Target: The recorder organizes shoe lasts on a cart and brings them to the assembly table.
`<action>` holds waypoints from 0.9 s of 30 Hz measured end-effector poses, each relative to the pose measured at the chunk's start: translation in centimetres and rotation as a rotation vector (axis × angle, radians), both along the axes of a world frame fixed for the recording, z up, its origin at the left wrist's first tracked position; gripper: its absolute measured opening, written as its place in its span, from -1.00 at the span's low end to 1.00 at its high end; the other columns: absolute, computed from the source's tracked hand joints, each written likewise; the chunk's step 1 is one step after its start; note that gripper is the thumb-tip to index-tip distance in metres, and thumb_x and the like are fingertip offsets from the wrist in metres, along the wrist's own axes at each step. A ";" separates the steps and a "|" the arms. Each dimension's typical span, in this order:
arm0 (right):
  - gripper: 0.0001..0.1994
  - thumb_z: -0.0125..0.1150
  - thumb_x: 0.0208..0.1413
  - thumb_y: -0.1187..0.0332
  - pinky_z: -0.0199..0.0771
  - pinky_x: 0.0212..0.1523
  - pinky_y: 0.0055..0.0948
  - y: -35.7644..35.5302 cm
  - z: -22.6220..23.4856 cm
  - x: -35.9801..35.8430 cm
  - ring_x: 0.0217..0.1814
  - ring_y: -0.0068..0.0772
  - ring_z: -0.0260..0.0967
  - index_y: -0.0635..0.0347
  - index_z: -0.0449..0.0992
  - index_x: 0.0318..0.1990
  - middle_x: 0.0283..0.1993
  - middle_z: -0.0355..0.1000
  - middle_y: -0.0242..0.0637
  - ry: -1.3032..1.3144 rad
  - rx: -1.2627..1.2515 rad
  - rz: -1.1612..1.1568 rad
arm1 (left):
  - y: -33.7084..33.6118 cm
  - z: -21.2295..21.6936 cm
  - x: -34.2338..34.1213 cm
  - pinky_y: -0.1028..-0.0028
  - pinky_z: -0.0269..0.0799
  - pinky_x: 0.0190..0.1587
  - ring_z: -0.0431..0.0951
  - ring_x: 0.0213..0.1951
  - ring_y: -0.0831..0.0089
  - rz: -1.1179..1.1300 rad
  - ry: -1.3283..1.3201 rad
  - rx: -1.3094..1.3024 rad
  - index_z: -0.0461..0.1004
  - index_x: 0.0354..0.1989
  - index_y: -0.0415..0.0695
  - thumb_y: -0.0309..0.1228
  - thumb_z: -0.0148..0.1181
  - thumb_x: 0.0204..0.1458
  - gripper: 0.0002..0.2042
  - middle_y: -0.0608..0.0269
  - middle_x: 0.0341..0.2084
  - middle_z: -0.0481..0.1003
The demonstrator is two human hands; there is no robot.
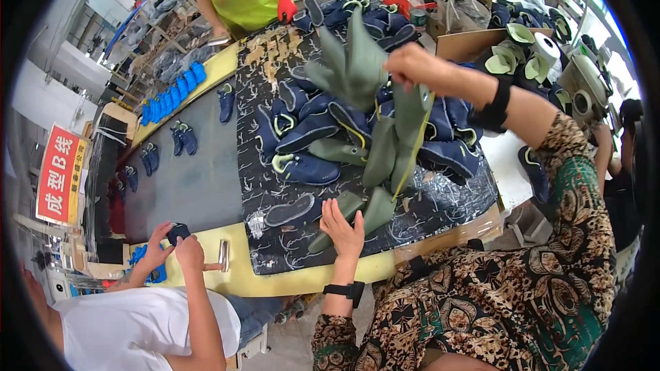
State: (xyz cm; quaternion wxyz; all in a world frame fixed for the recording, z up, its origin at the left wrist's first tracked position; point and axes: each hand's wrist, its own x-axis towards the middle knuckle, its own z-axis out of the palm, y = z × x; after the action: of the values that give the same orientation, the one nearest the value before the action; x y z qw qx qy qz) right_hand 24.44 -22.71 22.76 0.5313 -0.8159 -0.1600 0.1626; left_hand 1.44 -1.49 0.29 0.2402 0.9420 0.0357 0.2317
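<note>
My right hand is raised over the table and grips a bunch of grey-green shoe inserts that hang down from it. My left hand rests with fingers spread on the lower ends of those inserts, near the table's front edge. Beneath and behind them lies a pile of dark blue shoe uppers with pale green trim, heaped on a black patterned table cover.
A grey conveyor belt carrying blue shoes runs on the left. A person in white handles a dark piece at lower left. Another person in a yellow-green apron with a red glove stands at the far end. Tape rolls and boxes sit at right.
</note>
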 end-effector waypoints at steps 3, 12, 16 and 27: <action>-0.71 0.04 -0.07 0.34 -0.05 -0.72 -0.53 0.3 -5.8 0.6 -0.76 -0.64 -0.06 0.10 0.17 -0.75 -0.76 0.03 -0.51 0.260 0.257 -0.179 | -0.3 0.6 1.3 0.16 -0.01 0.03 0.14 0.08 0.08 -0.085 -0.049 -0.037 0.12 0.03 -0.30 -0.31 0.09 -0.11 -0.46 -0.04 -0.03 0.19; -0.68 0.02 -0.10 0.45 -0.27 -0.73 -0.55 3.5 2.0 2.7 -0.76 -0.69 -0.26 0.02 0.07 -0.77 -0.75 -0.13 -0.58 0.238 0.538 -0.217 | -0.7 4.0 3.3 0.22 0.08 0.03 0.22 0.00 0.04 -0.228 -0.070 -0.199 0.19 -0.02 -0.31 -0.33 0.10 -0.11 -0.52 -0.10 -0.07 0.24; -0.64 0.01 -0.03 0.39 -0.23 -0.72 -0.56 3.5 6.6 0.1 -0.76 -0.68 -0.25 0.05 0.06 -0.78 -0.76 -0.11 -0.56 0.133 0.589 -0.009 | 0.4 10.8 6.0 0.26 0.18 -0.02 0.30 -0.09 0.02 -0.312 -0.250 -0.262 0.18 -0.03 -0.36 -0.42 0.10 -0.11 -0.54 -0.12 -0.14 0.30; -0.83 -0.01 -0.15 0.45 -0.08 -0.78 -0.50 3.5 2.4 -3.5 -0.78 -0.60 -0.01 0.22 0.30 -0.71 -0.75 0.10 -0.38 0.329 0.347 0.055 | -2.5 15.7 18.0 0.55 0.28 -0.51 0.43 -0.57 0.56 -0.640 0.199 -0.454 0.41 -0.59 -0.26 -0.35 0.04 0.00 -0.76 0.31 -0.71 0.42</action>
State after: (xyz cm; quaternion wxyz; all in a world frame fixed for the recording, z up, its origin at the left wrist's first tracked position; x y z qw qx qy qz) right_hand 20.91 -19.21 25.20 0.6777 -0.6704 -0.1190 0.2776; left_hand 19.42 -3.96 16.04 0.4975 0.8464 -0.1862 0.0389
